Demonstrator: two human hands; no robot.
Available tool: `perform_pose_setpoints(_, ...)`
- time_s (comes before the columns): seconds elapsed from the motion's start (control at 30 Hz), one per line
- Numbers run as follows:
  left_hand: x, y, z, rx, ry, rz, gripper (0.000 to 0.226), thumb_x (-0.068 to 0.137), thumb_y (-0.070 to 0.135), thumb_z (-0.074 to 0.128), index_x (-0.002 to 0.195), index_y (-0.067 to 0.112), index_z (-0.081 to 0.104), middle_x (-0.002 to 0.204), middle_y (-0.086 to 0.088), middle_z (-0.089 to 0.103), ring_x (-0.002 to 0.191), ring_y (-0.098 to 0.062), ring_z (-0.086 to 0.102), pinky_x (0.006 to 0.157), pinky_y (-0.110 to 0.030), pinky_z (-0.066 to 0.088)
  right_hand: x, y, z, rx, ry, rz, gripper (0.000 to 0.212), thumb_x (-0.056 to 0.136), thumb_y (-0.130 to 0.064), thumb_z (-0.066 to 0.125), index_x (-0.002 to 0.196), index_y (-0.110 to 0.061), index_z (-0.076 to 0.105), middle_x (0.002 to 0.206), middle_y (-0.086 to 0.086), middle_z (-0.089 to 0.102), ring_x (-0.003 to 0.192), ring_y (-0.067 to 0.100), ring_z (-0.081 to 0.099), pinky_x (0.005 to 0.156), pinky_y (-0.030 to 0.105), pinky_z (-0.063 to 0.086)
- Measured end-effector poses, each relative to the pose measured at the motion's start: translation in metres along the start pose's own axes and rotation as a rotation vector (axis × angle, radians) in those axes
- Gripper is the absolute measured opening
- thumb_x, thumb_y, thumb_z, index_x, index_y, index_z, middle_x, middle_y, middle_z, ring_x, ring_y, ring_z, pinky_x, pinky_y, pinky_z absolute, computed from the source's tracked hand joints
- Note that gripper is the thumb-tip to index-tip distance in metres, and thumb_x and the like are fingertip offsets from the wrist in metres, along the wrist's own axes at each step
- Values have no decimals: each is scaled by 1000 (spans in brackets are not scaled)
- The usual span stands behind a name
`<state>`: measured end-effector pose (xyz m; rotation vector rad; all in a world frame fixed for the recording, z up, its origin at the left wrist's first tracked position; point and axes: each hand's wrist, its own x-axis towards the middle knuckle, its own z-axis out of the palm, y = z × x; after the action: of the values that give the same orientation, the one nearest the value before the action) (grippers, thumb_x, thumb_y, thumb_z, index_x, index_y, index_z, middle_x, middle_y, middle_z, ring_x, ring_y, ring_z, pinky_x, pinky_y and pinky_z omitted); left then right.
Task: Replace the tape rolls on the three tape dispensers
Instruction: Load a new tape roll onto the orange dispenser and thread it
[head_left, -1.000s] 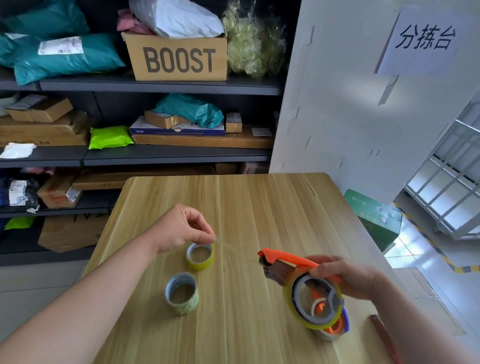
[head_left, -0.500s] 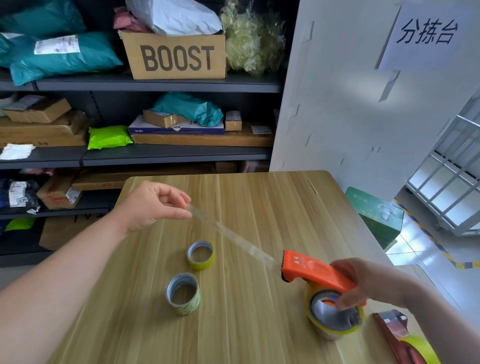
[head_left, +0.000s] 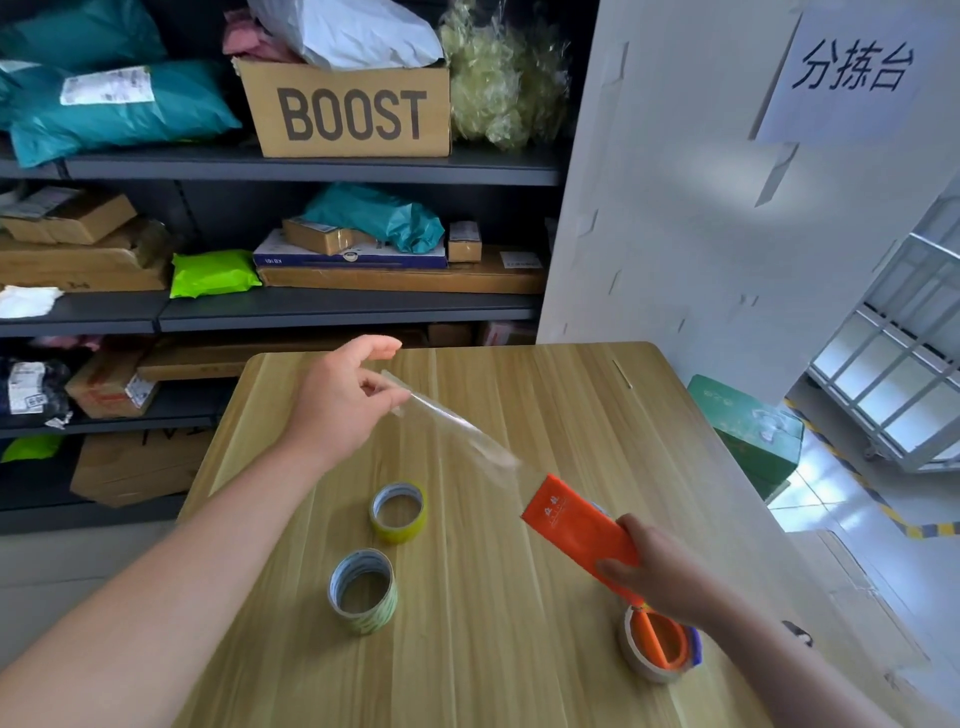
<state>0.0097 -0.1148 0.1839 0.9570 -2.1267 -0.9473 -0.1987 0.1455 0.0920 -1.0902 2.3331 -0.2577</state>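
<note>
My right hand (head_left: 662, 574) grips an orange tape dispenser (head_left: 576, 522) above the wooden table (head_left: 519, 415). A clear strip of tape (head_left: 457, 431) runs from the dispenser's front up and left to my left hand (head_left: 343, 400), which pinches its free end between thumb and fingers. Two tape rolls stand on the table below the strip: a yellow-green one (head_left: 398, 512) and a nearer pale one (head_left: 362, 597). Under my right hand a second orange dispenser with a tape roll (head_left: 657, 647) lies on the table.
Dark shelves (head_left: 311, 166) packed with parcels and a BOOST carton (head_left: 348, 111) stand behind the table. A white pillar (head_left: 701, 208) with a paper sign rises at the right. A green box (head_left: 748, 431) sits on the floor beside the table's right edge.
My left hand has pulled the tape end from near the yellow-green roll up and away, stretching a long strip. My right hand turned the dispenser and raised it, uncovering the second dispenser beneath.
</note>
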Motion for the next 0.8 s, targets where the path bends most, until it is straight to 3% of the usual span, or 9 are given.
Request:
perform_pose_setpoints(0.07, -2, 0, 1, -88, 21, -40, 47, 75, 8, 79, 115, 23, 62, 111, 8, 66, 71, 2, 67, 69, -14, 51, 5, -1, 7, 38, 45, 24, 36, 90, -42, 58, 118, -23, 48, 99, -5, 59, 88, 13, 58, 78, 28, 48)
perform_pose_setpoints(0.17, -8, 1, 5, -218, 10, -107, 49, 70, 10, 83, 113, 22, 62, 110, 6, 68, 84, -13, 70, 78, -27, 56, 9, -2, 13, 87, 119, 66, 37, 90, -44, 58, 118, -23, 48, 99, -4, 61, 87, 14, 60, 80, 33, 51)
perform_pose_setpoints(0.43, -22, 10, 15, -316, -227, -214, 50, 68, 7, 84, 112, 18, 63, 98, 1, 74, 82, -14, 72, 76, -22, 56, 12, -5, 14, 246, 266, 153, 27, 92, -43, 55, 106, -22, 45, 95, -4, 57, 84, 15, 58, 78, 36, 51)
perform_pose_setpoints(0.53, -31, 14, 18, -387, -306, -266, 46, 68, 2, 83, 109, 16, 64, 93, -5, 75, 84, -19, 72, 78, -28, 58, 14, -11, 14, 259, 307, 174, 27, 92, -44, 56, 103, -22, 46, 93, -4, 58, 81, 15, 58, 75, 38, 51)
perform_pose_setpoints(0.7, -44, 20, 34, -522, -411, -308, 43, 70, -9, 78, 107, 8, 65, 89, -11, 65, 76, -18, 67, 69, -27, 59, 16, -22, 14, 338, 350, 200, 30, 93, -39, 56, 107, -15, 46, 96, 1, 58, 85, 22, 61, 79, 45, 54)
perform_pose_setpoints(0.8, -51, 17, 47, -503, -504, -318, 44, 73, -7, 75, 112, 12, 65, 93, -8, 61, 77, -16, 64, 72, -24, 57, 16, -27, 12, 427, 373, 206, 27, 96, -32, 53, 106, -8, 45, 97, 6, 57, 83, 25, 59, 77, 47, 52)
